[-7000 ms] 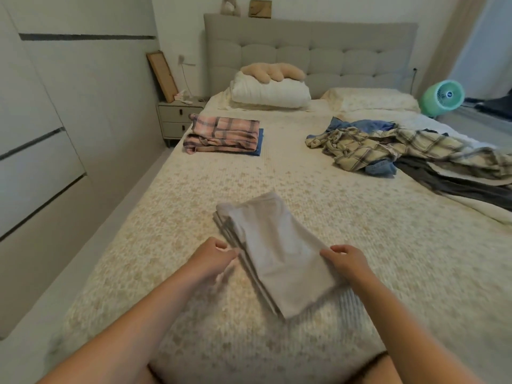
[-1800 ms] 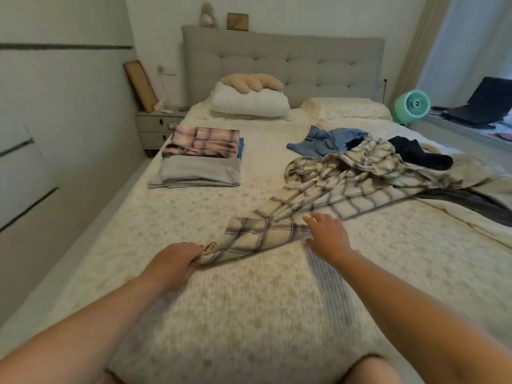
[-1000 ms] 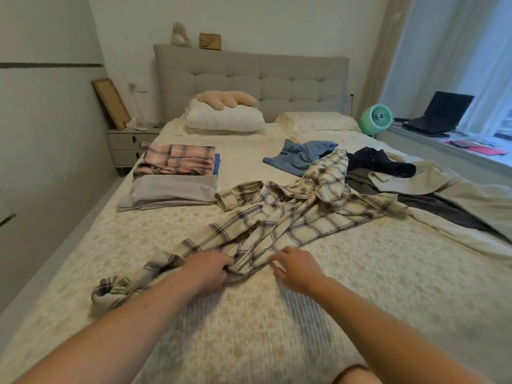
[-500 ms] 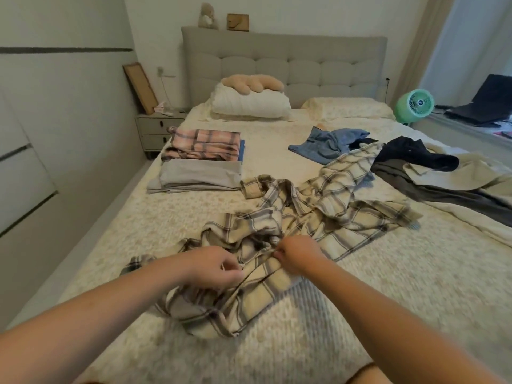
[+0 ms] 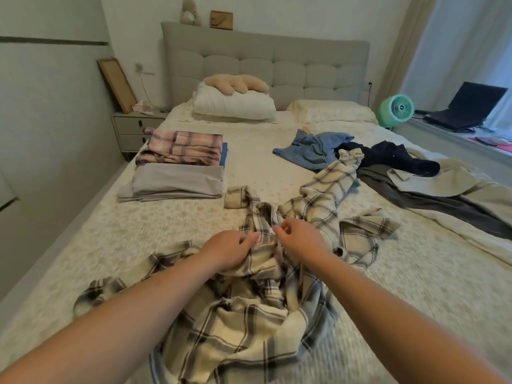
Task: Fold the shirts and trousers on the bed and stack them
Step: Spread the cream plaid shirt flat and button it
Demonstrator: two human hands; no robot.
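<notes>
A cream plaid shirt lies crumpled across the near middle of the bed. My left hand grips a bunch of its cloth, and my right hand pinches the shirt right beside it. At the left, folded grey trousers lie in front of a folded pink plaid garment. Unfolded clothes sit at the right: a blue denim piece, a dark navy garment, dark grey trousers and a beige garment.
Pillows and a grey headboard stand at the far end. A nightstand is left of the bed, a green fan and a laptop on the right by the window.
The folded grey trousers went beside the pink plaid stack. I dragged the plaid shirt from the right pile toward me, and both hands now gather its cloth closer together.
</notes>
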